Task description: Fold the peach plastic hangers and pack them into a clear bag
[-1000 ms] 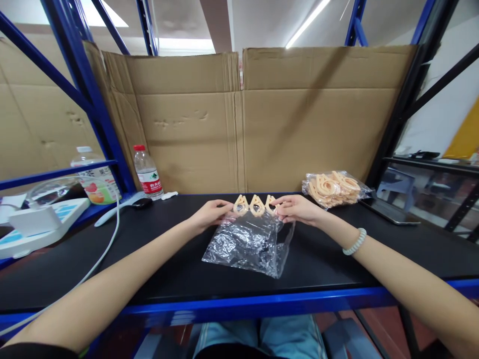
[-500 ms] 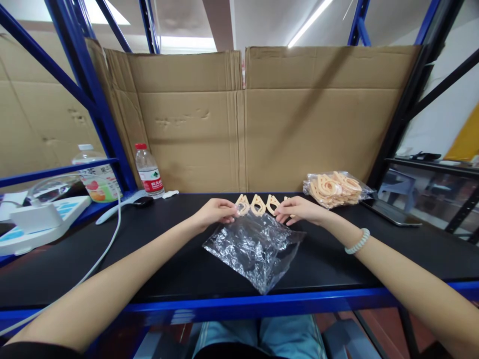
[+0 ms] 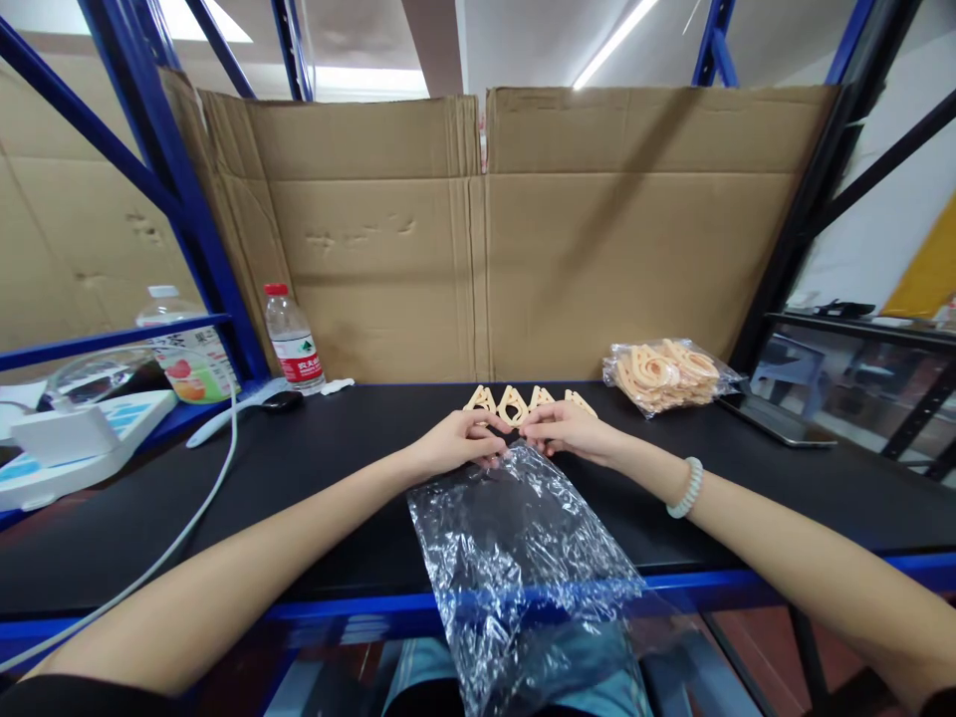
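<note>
A clear plastic bag (image 3: 515, 538) hangs from my hands across the black tabletop, its lower end draped over the front edge above my lap. My left hand (image 3: 467, 441) pinches the bag's upper edge with closed fingers. Close beside it, my right hand (image 3: 564, 430), with a pale beaded bracelet on the wrist, is also closed on that edge; its fingertips are partly hidden. Just behind the hands several beige plastic clips, one of them a clip (image 3: 512, 404) in the middle, lie in a row. My right hand partly covers the clips on the right.
A filled bag of beige clips (image 3: 667, 376) lies at the back right, near a flat dark device (image 3: 781, 423). On the left stand a red-capped water bottle (image 3: 295, 344) and a power strip (image 3: 90, 438) with a white cable (image 3: 216, 488). Cardboard (image 3: 373, 249) walls the back.
My hands have drawn together at the bag's upper edge, away from the clips. The bag, crumpled on the table before, now spreads out longer and hangs over the front edge.
</note>
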The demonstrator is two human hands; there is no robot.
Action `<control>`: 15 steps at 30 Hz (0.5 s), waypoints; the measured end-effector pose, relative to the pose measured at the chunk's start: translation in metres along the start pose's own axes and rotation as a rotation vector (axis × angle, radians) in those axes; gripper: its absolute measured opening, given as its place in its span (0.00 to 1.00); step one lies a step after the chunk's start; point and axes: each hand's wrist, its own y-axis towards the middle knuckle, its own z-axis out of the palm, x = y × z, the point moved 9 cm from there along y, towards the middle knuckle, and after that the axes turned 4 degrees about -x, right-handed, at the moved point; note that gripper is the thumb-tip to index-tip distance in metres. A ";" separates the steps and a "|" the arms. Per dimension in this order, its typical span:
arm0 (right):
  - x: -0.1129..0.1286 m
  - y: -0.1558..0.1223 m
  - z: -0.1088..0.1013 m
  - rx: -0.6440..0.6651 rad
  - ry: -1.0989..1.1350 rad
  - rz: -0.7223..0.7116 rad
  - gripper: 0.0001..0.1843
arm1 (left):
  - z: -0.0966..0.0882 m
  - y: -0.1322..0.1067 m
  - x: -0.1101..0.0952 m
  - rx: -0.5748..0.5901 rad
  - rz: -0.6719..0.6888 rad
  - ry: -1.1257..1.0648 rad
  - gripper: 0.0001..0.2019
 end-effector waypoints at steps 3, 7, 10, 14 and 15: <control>-0.006 0.000 -0.002 -0.014 0.069 0.068 0.15 | -0.004 0.000 0.001 -0.069 0.006 0.006 0.19; 0.003 -0.007 0.015 0.116 -0.181 -0.008 0.22 | -0.003 -0.006 -0.015 -0.131 0.108 0.201 0.15; 0.014 -0.014 0.029 0.218 -0.426 -0.151 0.18 | -0.005 -0.010 -0.019 -0.083 0.065 0.430 0.17; 0.012 -0.016 0.030 0.230 -0.518 -0.184 0.11 | -0.004 -0.019 -0.007 0.167 -0.093 0.629 0.19; 0.011 -0.015 0.029 0.222 -0.483 -0.174 0.10 | -0.002 -0.021 -0.006 0.215 -0.093 0.633 0.18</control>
